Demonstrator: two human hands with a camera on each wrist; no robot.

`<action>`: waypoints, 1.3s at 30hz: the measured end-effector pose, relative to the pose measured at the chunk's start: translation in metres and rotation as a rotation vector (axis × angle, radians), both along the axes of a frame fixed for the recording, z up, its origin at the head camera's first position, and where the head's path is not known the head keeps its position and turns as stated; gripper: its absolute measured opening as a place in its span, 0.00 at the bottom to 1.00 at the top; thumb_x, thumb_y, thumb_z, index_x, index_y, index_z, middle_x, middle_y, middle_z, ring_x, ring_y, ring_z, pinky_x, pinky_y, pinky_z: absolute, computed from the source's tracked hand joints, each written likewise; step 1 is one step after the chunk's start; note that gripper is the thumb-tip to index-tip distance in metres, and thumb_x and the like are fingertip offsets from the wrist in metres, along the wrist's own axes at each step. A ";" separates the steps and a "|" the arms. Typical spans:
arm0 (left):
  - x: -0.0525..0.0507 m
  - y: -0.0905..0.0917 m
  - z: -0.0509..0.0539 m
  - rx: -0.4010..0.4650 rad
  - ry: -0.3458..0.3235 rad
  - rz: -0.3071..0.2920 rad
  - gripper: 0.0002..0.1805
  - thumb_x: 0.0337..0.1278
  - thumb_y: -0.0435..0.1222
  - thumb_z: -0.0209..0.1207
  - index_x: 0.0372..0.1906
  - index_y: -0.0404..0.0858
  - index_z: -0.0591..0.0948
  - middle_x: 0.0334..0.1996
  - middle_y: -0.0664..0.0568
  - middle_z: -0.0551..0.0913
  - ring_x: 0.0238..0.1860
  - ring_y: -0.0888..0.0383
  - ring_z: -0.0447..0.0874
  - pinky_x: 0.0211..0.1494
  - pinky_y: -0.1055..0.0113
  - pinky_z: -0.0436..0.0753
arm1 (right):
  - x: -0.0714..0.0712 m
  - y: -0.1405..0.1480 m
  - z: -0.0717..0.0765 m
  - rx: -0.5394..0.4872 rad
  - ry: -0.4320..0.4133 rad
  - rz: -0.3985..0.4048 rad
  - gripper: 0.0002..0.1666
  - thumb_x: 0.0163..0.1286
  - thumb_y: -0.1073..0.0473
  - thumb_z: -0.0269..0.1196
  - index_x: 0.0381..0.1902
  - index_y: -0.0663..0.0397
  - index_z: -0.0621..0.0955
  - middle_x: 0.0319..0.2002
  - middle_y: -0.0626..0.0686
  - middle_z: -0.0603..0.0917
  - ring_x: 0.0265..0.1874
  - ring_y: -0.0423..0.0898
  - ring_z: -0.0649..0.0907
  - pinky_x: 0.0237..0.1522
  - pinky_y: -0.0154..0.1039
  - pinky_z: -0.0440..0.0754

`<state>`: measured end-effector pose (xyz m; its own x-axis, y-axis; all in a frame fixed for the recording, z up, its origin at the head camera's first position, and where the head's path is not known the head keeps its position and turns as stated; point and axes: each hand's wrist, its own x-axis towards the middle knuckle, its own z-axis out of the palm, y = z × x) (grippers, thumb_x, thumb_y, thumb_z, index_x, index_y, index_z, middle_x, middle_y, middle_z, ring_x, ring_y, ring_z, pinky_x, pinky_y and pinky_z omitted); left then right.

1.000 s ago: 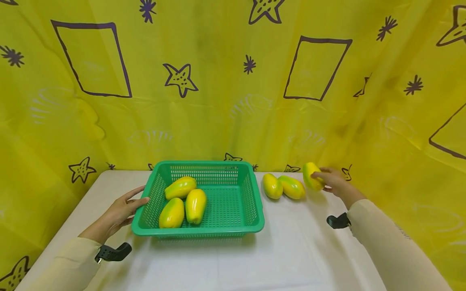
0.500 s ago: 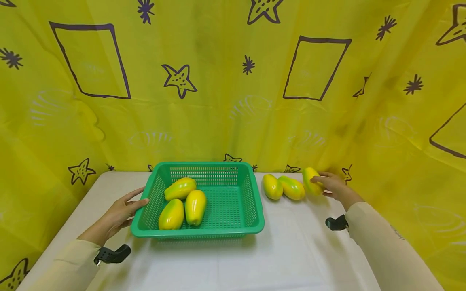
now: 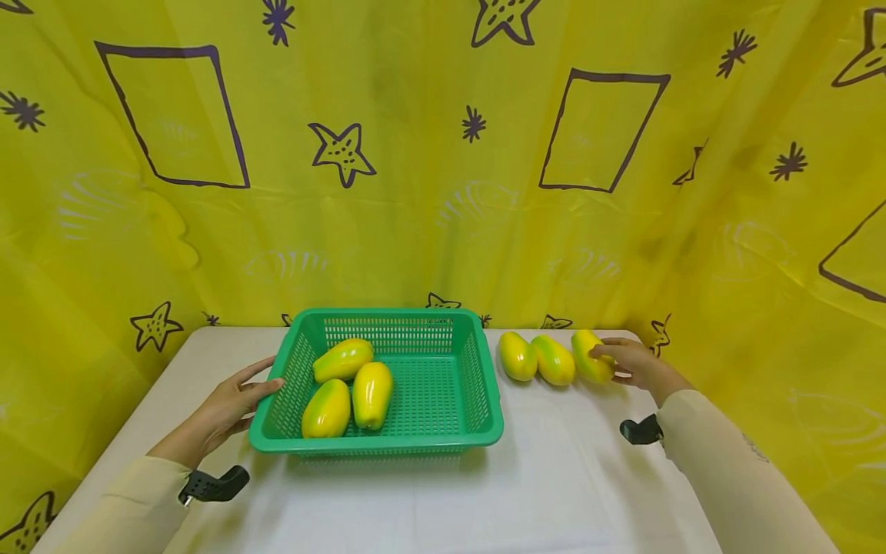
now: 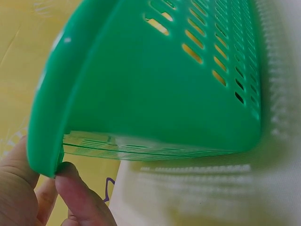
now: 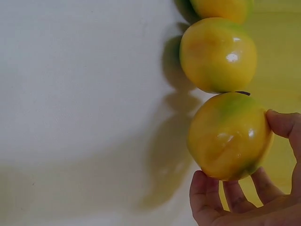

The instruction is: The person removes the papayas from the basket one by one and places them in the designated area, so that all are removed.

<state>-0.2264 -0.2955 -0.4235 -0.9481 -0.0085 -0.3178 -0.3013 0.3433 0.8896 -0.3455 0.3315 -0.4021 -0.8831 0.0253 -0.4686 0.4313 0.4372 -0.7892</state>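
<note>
We note the right hand point(image 3: 633, 360) holding the end fruit point(image 3: 590, 358) between thumb and fingers, far right on the table point(image 3: 554, 477). The middle fruit point(image 3: 554, 361) lies just left; a sideways nudge could roll it into its left neighbour point(image 3: 517, 356). Glossy skin might slip our grip. Our left hand point(image 3: 231, 396) pinches the basket's left rim point(image 3: 266, 404); tugging could shift the three fruits point(image 3: 372, 395) inside

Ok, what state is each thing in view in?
Green perforated plastic basket: upright, partly filled
Three yellow-green oval fruits inside: lying loose
Two matching fruits outside: side by side, unheld
Rightmost fruit: held
Left hand: gripping the basket
Right hand: holding rightmost fruit
Yellow patterned curtain: hanging
</note>
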 end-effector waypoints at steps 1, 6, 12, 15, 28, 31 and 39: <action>0.000 0.000 0.000 -0.003 0.000 0.000 0.48 0.65 0.54 0.58 0.79 0.42 0.48 0.63 0.31 0.71 0.41 0.63 0.82 0.43 0.64 0.83 | 0.000 0.000 0.000 0.000 -0.001 -0.003 0.44 0.73 0.53 0.57 0.76 0.67 0.49 0.75 0.71 0.44 0.70 0.70 0.54 0.70 0.59 0.62; 0.000 0.000 0.001 -0.009 -0.002 -0.001 0.48 0.65 0.54 0.58 0.79 0.43 0.47 0.63 0.31 0.71 0.41 0.62 0.82 0.44 0.64 0.83 | 0.000 0.000 -0.003 -0.011 0.004 -0.016 0.45 0.73 0.53 0.57 0.76 0.67 0.49 0.75 0.70 0.46 0.70 0.70 0.54 0.70 0.59 0.61; -0.001 0.000 0.000 -0.001 -0.001 -0.002 0.47 0.66 0.53 0.58 0.79 0.42 0.47 0.62 0.32 0.73 0.42 0.62 0.83 0.45 0.63 0.84 | 0.001 0.002 -0.009 0.001 0.025 -0.030 0.46 0.72 0.54 0.59 0.76 0.67 0.50 0.75 0.72 0.47 0.70 0.70 0.56 0.70 0.59 0.62; -0.001 0.000 0.000 -0.004 -0.001 -0.003 0.47 0.66 0.53 0.58 0.79 0.42 0.47 0.62 0.32 0.73 0.42 0.62 0.83 0.45 0.63 0.84 | 0.002 0.002 -0.012 0.017 0.035 -0.021 0.46 0.72 0.53 0.59 0.76 0.66 0.50 0.74 0.72 0.48 0.70 0.69 0.57 0.70 0.59 0.62; -0.001 -0.001 0.000 0.025 -0.001 0.007 0.47 0.66 0.52 0.59 0.79 0.42 0.48 0.55 0.41 0.77 0.39 0.63 0.82 0.43 0.64 0.84 | 0.006 0.003 -0.022 0.065 0.092 0.020 0.46 0.71 0.53 0.61 0.75 0.66 0.52 0.74 0.73 0.49 0.70 0.69 0.57 0.68 0.61 0.65; -0.001 -0.001 0.000 0.030 0.003 0.004 0.47 0.66 0.51 0.58 0.79 0.41 0.47 0.53 0.44 0.79 0.39 0.63 0.83 0.43 0.64 0.84 | 0.006 0.003 -0.024 0.083 0.101 0.017 0.46 0.70 0.52 0.62 0.75 0.65 0.53 0.73 0.73 0.50 0.69 0.68 0.58 0.66 0.60 0.67; 0.000 0.000 0.000 0.004 -0.005 0.003 0.47 0.66 0.54 0.58 0.79 0.42 0.48 0.62 0.31 0.71 0.41 0.62 0.83 0.45 0.63 0.84 | 0.005 0.002 -0.024 0.090 0.092 0.001 0.46 0.71 0.50 0.61 0.76 0.64 0.52 0.74 0.72 0.48 0.70 0.68 0.57 0.67 0.60 0.67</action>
<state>-0.2266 -0.2955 -0.4232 -0.9466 -0.0095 -0.3222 -0.3063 0.3386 0.8897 -0.3401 0.3335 -0.4262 -0.9222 0.0626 -0.3816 0.3585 0.5082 -0.7830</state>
